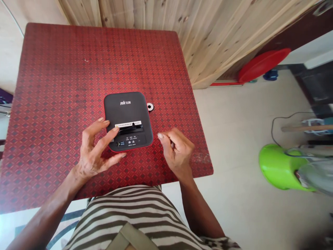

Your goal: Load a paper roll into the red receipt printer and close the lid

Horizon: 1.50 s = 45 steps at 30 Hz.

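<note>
A flat black device point(127, 113) with rounded corners, a red lower edge and a white logo lies on the table. Across it runs a dark slot with a thin black piece in it, and a white printed strip point(128, 124) sits just above. My left hand point(95, 149) is at its left side, fingers apart, the index fingertip at the strip's left end and the thumb by the near edge. To the right of the device my right hand point(178, 149) is closed, thumb against curled fingers; what it holds, if anything, is hidden. A small white ring-shaped item point(150, 107) lies against the device's right side.
The table point(91, 69) has a red patterned cover and stands by a wooden plank wall point(145, 14). On the floor to the right are a green bucket point(278, 166), a dark cable point(273, 121) and a red basin point(262, 66) leaning by the wall.
</note>
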{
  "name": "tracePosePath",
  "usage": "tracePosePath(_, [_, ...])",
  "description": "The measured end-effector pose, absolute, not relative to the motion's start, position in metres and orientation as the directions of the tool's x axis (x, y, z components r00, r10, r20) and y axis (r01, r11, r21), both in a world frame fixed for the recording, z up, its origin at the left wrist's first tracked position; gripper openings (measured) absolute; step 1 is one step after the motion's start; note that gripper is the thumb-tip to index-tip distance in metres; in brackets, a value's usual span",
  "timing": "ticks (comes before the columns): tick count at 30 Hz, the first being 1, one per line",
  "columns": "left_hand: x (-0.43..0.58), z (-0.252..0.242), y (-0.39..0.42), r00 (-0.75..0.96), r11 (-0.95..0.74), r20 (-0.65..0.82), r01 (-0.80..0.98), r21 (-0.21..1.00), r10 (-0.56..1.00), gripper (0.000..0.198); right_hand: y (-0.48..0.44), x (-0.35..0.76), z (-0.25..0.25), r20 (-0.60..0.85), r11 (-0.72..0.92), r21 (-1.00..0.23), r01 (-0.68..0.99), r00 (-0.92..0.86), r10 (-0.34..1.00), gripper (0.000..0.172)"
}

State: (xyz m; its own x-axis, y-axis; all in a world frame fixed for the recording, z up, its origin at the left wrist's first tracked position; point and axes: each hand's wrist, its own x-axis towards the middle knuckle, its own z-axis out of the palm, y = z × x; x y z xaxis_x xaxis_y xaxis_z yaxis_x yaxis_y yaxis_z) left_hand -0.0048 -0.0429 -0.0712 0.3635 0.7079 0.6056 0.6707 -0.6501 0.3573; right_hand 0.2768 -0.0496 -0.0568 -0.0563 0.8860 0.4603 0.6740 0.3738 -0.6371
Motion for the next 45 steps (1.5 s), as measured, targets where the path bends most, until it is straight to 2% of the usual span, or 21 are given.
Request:
tracePosePath(1, [-0.006,-0.073,-0.048,0.344,-0.642,0.622,0.684,0.347,0.703,0.076,-0.053,0.278,-0.067,0.415,0.344,-0.647,0.68,-0.063,0.907,0.039])
tracePosePath(3, [-0.007,-0.077,-0.056,0.322,-0.622,0.631,0.708,0.334,0.706,0.073,-0.058,0.278,-0.087,0.34,0.3,-0.661,0.688,-0.081,0.937,0.046])
tracePosePath(10, [-0.007,-0.093,-0.06,0.294,-0.617,0.652,0.709,0.342,0.699,0.071,-0.055,0.27,-0.112,0.252,0.216,-0.67,0.71,-0.056,0.966,0.037])
tracePosePath(18, [-0.005,-0.09,-0.058,0.272,-0.607,0.649,0.703,0.37,0.711,0.064,-0.054,0.271,-0.111,0.265,0.219,-0.691,0.689,-0.041,0.963,0.036])
tracePosePath(29, [0.001,-0.084,-0.057,0.141,-0.526,0.58,0.625,0.576,0.802,0.06,-0.053,0.271,-0.107,0.261,0.208,-0.716,0.667,-0.021,0.965,0.038])
tracePosePath(34, [0.0,-0.085,-0.056,0.144,-0.523,0.572,0.624,0.581,0.808,0.058,-0.056,0.273,-0.093,0.284,0.204,-0.728,0.654,0.017,0.959,0.04])
tracePosePath(37, [-0.001,-0.09,-0.057,0.173,-0.546,0.593,0.645,0.535,0.786,0.059,-0.05,0.274,-0.069,0.371,0.266,-0.716,0.645,0.028,0.928,0.034])
tracePosePath(39, [-0.002,-0.092,-0.058,0.189,-0.557,0.608,0.663,0.501,0.771,0.057,-0.037,0.272,-0.047,0.445,0.361,-0.672,0.646,-0.037,0.895,0.021])
tracePosePath(41, [-0.003,-0.093,-0.058,0.202,-0.561,0.614,0.679,0.473,0.763,0.056,-0.017,0.264,-0.027,0.463,0.47,-0.598,0.649,-0.199,0.864,0.012])
tracePosePath(43, [-0.003,-0.093,-0.058,0.215,-0.569,0.62,0.684,0.455,0.754,0.059,0.008,0.251,-0.01,0.37,0.559,-0.498,0.663,-0.421,0.829,0.019])
tracePosePath(45, [-0.004,-0.093,-0.058,0.231,-0.581,0.623,0.683,0.444,0.747,0.062,0.032,0.233,0.001,0.139,0.589,-0.371,0.718,-0.584,0.799,0.024])
